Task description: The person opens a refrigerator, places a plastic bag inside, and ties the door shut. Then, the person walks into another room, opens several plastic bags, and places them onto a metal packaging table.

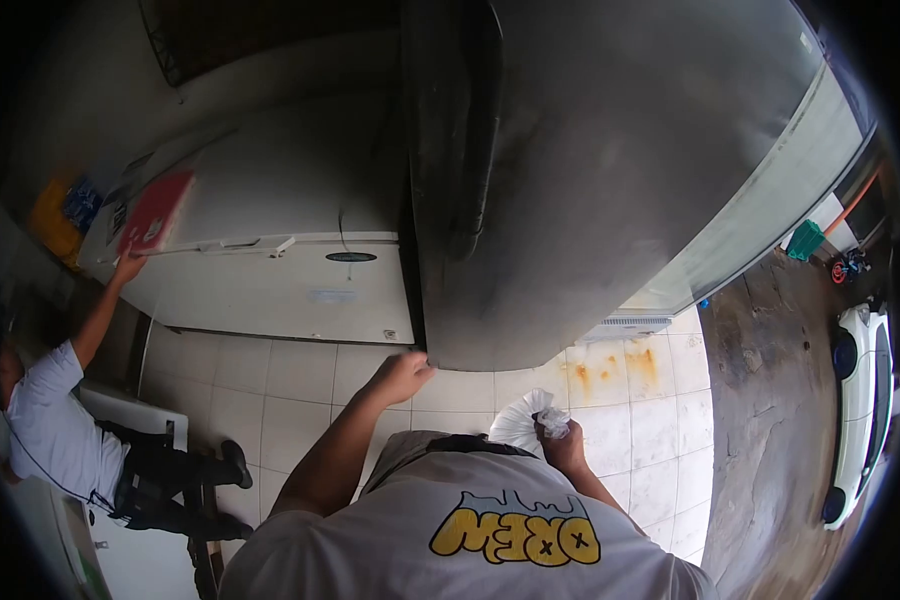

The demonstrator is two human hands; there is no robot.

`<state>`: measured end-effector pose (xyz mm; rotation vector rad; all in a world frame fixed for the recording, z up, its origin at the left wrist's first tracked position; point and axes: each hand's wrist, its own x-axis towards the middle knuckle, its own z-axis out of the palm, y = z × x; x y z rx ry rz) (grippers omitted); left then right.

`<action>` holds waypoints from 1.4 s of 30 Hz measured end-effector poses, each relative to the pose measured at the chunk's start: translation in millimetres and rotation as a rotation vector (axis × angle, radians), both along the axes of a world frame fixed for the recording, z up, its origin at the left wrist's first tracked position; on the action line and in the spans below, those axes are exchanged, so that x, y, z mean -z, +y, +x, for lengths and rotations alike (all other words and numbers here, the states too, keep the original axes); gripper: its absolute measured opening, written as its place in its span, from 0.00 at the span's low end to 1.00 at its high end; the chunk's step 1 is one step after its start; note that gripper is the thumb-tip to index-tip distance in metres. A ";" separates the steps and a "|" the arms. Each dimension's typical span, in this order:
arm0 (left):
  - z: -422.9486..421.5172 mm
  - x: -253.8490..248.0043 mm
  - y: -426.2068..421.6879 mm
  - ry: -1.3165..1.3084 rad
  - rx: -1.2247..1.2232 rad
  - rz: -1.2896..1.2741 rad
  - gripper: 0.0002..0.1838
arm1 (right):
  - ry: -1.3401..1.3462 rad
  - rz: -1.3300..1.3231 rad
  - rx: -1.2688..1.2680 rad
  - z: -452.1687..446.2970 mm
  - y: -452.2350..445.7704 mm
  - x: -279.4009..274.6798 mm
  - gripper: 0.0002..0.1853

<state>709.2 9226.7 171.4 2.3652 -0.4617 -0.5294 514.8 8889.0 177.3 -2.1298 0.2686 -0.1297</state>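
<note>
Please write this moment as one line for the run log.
left hand: by grey cabinet, contact unclear | right hand: grips white bag | nearby: white chest freezer, co-worker's hand at its edge

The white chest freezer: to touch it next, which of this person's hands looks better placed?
Probably the left hand: it appears nearer the white chest freezer, and nothing is clearly visible in it. The right hand is farther away and holds a crumpled white bag.

Resembles a shop; contains long white chest freezer (280,285) and pale square-tiled floor (660,450); opens onto grey outdoor ground (770,420).
</note>
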 end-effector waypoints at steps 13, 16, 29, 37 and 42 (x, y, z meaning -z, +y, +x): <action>137.8 -206.3 -98.1 -0.751 -0.216 -0.941 0.35 | 0.213 0.124 0.110 -39.2 63.9 20.2 0.11; 128.0 -209.8 -92.8 -0.735 -0.226 -0.915 0.31 | 0.291 -0.072 0.021 -56.2 87.0 -6.9 0.09; -102.8 -213.7 -83.9 -0.271 0.651 -0.813 0.48 | 0.761 -0.348 -0.207 -156.2 -11.8 102.9 0.19; -223.9 -227.7 -184.0 -0.003 1.042 -0.644 0.51 | 0.710 -0.247 -0.124 -211.9 -26.6 106.0 0.18; -231.2 -205.4 -238.8 0.602 1.468 -0.510 0.47 | 0.560 -0.244 -0.058 -235.5 -21.6 114.9 0.17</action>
